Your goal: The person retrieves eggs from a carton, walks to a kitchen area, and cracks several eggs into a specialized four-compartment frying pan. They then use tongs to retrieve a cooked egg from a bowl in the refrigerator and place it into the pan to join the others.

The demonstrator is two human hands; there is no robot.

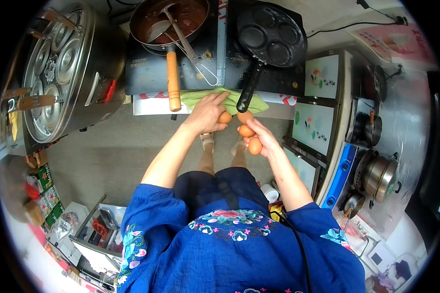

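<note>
My left hand (207, 113) holds a brown egg (224, 117) at its thumb side, with its fingers over a green cloth (255, 104) at the stove's front edge. My right hand (263, 137) holds several brown eggs (255, 146) in a column, just below the handle end of a black pan with round hollows (273, 34). To the left a pan of dark red-brown sauce (190, 14) with a wooden handle stands on the other hob. A metal ladle or spatula (179, 33) and a wire whisk (206, 74) lie across it.
A large steel steamer pot (106, 69) with several round lids stands at the left. At the right are a cabinet with printed panels (311, 124), a steel pot (379, 175) and small pans. An open drawer or bin with odds and ends (95, 252) is at lower left. A black cable (297, 238) hangs over my clothing.
</note>
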